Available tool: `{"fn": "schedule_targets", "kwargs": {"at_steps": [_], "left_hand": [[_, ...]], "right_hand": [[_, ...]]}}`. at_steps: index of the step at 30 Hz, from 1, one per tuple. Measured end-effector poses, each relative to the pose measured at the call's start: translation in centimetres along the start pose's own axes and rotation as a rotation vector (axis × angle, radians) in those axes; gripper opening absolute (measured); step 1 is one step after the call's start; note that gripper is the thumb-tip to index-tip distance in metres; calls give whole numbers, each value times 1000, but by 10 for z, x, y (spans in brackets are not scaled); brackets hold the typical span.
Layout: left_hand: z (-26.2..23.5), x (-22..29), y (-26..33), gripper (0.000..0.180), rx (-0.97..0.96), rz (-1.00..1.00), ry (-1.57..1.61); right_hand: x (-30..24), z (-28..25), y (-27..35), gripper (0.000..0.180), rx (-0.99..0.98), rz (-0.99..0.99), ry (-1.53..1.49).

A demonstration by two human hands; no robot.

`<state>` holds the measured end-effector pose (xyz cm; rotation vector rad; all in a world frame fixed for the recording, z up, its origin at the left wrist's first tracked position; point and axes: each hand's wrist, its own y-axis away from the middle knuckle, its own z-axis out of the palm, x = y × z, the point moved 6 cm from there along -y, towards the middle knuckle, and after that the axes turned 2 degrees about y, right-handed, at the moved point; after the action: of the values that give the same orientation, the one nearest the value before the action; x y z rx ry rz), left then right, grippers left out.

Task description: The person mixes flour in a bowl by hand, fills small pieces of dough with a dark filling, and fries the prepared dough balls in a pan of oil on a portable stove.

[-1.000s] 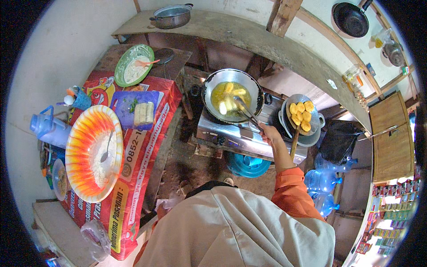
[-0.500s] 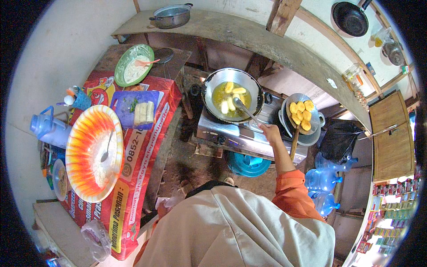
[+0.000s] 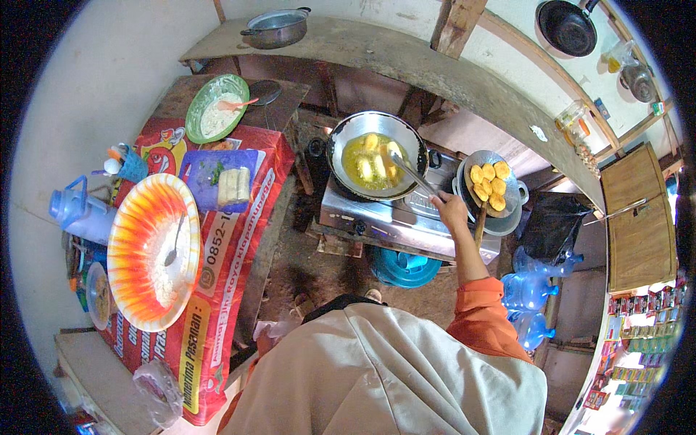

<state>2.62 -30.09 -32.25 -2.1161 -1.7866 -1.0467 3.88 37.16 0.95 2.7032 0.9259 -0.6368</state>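
Observation:
My right hand (image 3: 454, 212) is closed around the handle end of long metal tongs (image 3: 415, 174). Their far end dips into a wok (image 3: 339, 161) of bubbling yellow oil, among several pale, battered pieces (image 3: 366, 170). To the right of my hand, a wooden-handled skimmer (image 3: 502, 161) rests over a pot (image 3: 505, 223) and bears several golden fried pieces (image 3: 498, 185). My left arm is mostly hidden by my clothing; a crumpled pale plastic or cloth (image 3: 272, 330) shows at that side, and the left hand's fingers cannot be made out.
The wok sits on a metal gas stove (image 3: 341, 210), with a blue tub (image 3: 406, 270) below. On the left table stand an orange-and-white basin (image 3: 130, 254), a green batter bowl (image 3: 194, 119) and a purple board (image 3: 199, 190). Blue water jugs (image 3: 528, 290) stand right.
My right hand and the tongs have shifted slightly right, and the tongs' end has moved rightward in the oil. The pieces have changed position, and the oil bubbles more. The skimmer stays put.

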Motion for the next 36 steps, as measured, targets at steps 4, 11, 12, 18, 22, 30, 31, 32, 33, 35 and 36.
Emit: {"fn": "schedule_targets", "kwargs": {"at_steps": [4,11,12,18,22,30,31,32,33,35,36], "left_hand": [[-3,4,0,70,-12,-19,15],[-6,22,-5,70,39,74,-76],[-6,20,-5,69,48,70,-78],[10,-4,-8,66,82,218,-32],[27,-44,-10,65,21,154,-92],[11,-5,-14,53,-53,18,-160],[11,-6,-13,53,-49,11,-161],[10,-7,-13,53,-26,-11,-111],[10,-11,-12,53,2,-35,-55],[11,-8,-11,55,-8,-40,-61],[12,-2,-13,57,-27,-39,-71]], "right_hand": [[-21,-20,4,26,93,-113,363],[-29,17,-14,21,206,-419,676],[-32,15,-11,21,206,-418,675],[-51,-13,18,20,232,-430,580],[-54,-20,17,21,211,-370,529],[-56,-40,28,21,138,-375,534],[-58,-34,31,25,123,-453,592],[-58,-29,31,25,121,-459,589],[-64,-20,32,24,114,-521,605],[-66,-3,29,18,175,-626,661],[-58,3,25,18,178,-617,665]]}}
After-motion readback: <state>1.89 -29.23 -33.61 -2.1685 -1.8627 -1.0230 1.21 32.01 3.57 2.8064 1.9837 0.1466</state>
